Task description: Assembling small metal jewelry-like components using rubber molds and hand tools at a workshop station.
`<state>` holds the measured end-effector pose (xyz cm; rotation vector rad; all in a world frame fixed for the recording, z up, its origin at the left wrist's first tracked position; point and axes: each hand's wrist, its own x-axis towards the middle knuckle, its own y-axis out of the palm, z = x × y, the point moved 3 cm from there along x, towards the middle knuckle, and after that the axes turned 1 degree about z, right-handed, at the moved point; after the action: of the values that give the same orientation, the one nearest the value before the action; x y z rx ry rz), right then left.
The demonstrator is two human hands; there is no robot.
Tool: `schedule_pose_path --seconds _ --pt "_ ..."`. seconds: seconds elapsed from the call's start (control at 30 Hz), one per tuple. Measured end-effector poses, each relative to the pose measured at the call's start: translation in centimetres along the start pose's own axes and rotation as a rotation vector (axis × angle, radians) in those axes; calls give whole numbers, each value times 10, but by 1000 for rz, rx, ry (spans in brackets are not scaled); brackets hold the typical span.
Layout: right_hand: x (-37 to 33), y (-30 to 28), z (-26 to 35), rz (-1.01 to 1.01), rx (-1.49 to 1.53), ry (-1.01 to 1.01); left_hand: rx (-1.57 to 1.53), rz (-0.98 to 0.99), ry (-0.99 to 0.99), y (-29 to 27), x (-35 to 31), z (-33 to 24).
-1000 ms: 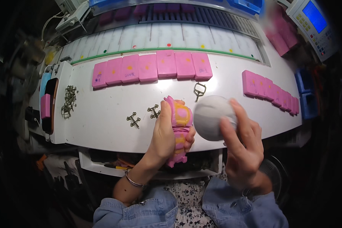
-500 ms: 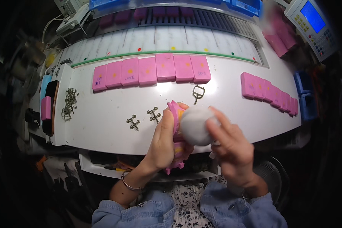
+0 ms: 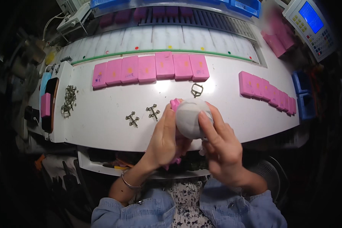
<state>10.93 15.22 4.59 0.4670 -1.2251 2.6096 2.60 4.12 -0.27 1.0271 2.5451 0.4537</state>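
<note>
My left hand (image 3: 164, 138) grips a pink block-shaped mould (image 3: 175, 104) held upright over the near edge of the white worktable (image 3: 102, 121); most of it is hidden by my fingers. My right hand (image 3: 220, 146) presses a round whitish-grey pouch (image 3: 190, 117) against the face of that pink piece. Two small metal cross-shaped parts (image 3: 152, 111) lie on the table just left of my left hand, and a small metal buckle (image 3: 196, 90) lies just beyond the pouch.
A row of pink blocks (image 3: 152, 68) lines the table's middle, another row (image 3: 268, 93) runs at the right. A pile of metal parts (image 3: 68, 100) sits at left beside a dark tray (image 3: 49, 106). A keypad device with blue screen (image 3: 311, 22) stands far right.
My right hand brought the round pouch leftward from beside the pink piece onto its face. The pink piece has dropped slightly toward me and is now mostly covered.
</note>
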Motion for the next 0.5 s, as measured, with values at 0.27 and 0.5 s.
schedule_pose_path --seconds 0.27,0.5 --pt "3 3 -6 -1 203 80 -58 60 -24 0 2 1" --pt "3 -20 -18 69 566 390 -129 -94 98 -16 4 -4"
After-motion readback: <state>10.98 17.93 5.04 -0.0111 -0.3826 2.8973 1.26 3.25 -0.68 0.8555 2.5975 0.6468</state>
